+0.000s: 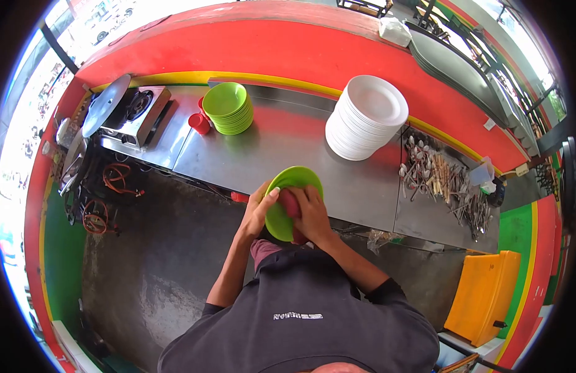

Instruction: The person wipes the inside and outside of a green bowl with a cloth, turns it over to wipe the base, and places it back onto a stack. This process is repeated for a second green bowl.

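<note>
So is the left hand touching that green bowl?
Touching. The head view shows the left hand gripping the green bowl at its rim, thumb over the edge.

Stack of white plates (pixel 365 118), stacked green bowls (pixel 229 109), red cup (pixel 200 123), gas stove (pixel 136 115), cutlery, perhaps spoons (pixel 446 183)

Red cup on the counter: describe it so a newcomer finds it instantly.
Start at the steel counter below the red wall. Near its left end sits a gas stove, then a stack of green bowls. The red cup stands between them, against the stack's left side, the only small red item there.
</note>
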### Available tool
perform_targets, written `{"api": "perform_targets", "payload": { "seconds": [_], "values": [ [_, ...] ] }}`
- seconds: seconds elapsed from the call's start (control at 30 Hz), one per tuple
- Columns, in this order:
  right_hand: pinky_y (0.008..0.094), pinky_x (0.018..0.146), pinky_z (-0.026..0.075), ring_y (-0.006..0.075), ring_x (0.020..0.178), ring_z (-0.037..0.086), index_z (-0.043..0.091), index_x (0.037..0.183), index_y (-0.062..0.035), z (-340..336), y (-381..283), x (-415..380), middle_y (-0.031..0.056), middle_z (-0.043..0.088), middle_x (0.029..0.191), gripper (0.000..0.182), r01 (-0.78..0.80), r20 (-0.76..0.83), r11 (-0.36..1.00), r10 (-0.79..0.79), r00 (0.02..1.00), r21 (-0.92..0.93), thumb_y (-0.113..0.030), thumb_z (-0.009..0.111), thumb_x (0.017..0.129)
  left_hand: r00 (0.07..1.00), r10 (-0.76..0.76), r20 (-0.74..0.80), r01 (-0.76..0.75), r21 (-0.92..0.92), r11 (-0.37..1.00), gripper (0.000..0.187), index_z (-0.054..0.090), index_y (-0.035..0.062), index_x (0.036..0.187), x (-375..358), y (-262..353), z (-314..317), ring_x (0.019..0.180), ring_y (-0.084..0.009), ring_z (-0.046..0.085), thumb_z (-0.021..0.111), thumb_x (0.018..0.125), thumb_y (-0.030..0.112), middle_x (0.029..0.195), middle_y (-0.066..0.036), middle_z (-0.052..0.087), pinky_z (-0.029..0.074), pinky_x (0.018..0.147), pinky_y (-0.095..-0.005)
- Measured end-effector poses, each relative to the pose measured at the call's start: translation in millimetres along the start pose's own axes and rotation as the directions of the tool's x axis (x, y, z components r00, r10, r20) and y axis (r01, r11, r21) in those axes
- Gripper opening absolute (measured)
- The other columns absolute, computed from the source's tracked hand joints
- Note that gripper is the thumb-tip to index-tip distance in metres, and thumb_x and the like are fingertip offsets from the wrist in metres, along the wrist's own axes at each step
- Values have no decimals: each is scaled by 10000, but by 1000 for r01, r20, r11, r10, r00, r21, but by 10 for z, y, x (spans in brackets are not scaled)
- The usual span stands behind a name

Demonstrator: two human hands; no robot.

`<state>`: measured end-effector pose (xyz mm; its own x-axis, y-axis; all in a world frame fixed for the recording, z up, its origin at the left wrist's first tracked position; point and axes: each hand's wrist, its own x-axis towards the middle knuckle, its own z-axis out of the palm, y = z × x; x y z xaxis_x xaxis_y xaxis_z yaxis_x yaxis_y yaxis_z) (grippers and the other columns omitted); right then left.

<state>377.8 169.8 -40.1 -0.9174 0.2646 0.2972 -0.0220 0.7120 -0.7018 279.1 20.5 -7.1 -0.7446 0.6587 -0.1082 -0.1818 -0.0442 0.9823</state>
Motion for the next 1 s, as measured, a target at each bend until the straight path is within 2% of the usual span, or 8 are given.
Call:
{"api": "perform_targets", "payload": {
  "seconds": [0.13, 0.23, 0.33, 0.53, 0.7, 0.8, 0.93, 1.0],
  "values": [
    [487, 877, 525, 425, 1060, 629, 572, 1186, -80, -22, 81, -75, 177, 643, 1109, 463, -111, 168, 993, 116, 979, -42, -49, 753, 761, 998, -40, -40, 39, -24, 999, 511, 587, -13, 1358, -50, -88, -2, 1074, -154, 580, 567, 1012, 362, 1146, -78, 659, 455, 959, -305],
    [481, 842, 524, 412, 1035, 636, 568, 1156, -64, -14, -44, -150, 186, 638, 1085, 402, -78, 300, 974, 11, 954, 215, -47, 729, 788, 998, -64, -24, 61, -83, 995, 491, 586, -22, 1350, -105, -192, 26, 1078, -157, 578, 565, 1002, 324, 1149, -82, 660, 453, 962, -303],
    [466, 854, 522, 404, 1077, 623, 562, 1147, -32, 63, -173, -117, 182, 633, 1103, 428, -61, 98, 928, 26, 995, 368, -5, 722, 751, 999, -47, -12, 47, -17, 999, 475, 587, -28, 1336, -154, -215, 146, 1071, -153, 577, 557, 990, 295, 1122, -77, 658, 454, 954, -302],
    [462, 884, 522, 407, 1072, 618, 570, 1142, -20, -198, -101, 174, 188, 628, 1118, 409, 10, 47, 999, -8, 999, -36, 3, 706, 757, 997, -67, -31, 63, -121, 991, 499, 590, -26, 1319, -132, -236, 18, 970, -151, 596, 537, 962, 319, 1087, -72, 644, 482, 851, -283],
    [438, 923, 532, 355, 1099, 642, 618, 1251, -79, -486, -47, 68, 148, 653, 1203, 534, 148, 385, 961, -231, 894, 232, -101, 781, 743, 996, -38, -78, 20, -225, 974, 463, 603, -45, 1260, -95, -101, -211, 935, -161, 648, 491, 994, 316, 1100, -104, 689, 510, 804, -288],
    [434, 951, 529, 320, 1116, 650, 631, 1295, -100, -607, -187, 24, 127, 661, 1248, 628, 241, 372, 929, -336, 865, 280, -162, 842, 707, 995, 18, -97, -26, -84, 996, 436, 605, -30, 1247, -173, 45, -264, 942, -154, 648, 475, 1015, 316, 1095, -95, 685, 511, 832, -283],
    [437, 970, 518, 308, 1116, 650, 660, 1263, -115, -636, -232, -28, 88, 691, 1204, 589, 347, 320, 931, -366, 874, 115, -241, 877, 730, 975, -187, -118, 121, -425, 897, 459, 575, 4, 1276, -103, -21, -249, 988, -178, 645, 452, 1039, 377, 1186, -108, 647, 518, 884, -317],
    [401, 923, 530, 264, 1046, 682, 676, 1231, -93, -602, -124, -63, 75, 716, 1124, 538, 347, 271, 929, -370, 889, 131, -236, 883, 756, 1000, -13, -24, 9, -174, 985, 570, 528, 11, 1358, -8, -173, -312, 1068, -232, 646, 426, 1044, 476, 1293, -148, 604, 519, 938, -356]
  ]
}}
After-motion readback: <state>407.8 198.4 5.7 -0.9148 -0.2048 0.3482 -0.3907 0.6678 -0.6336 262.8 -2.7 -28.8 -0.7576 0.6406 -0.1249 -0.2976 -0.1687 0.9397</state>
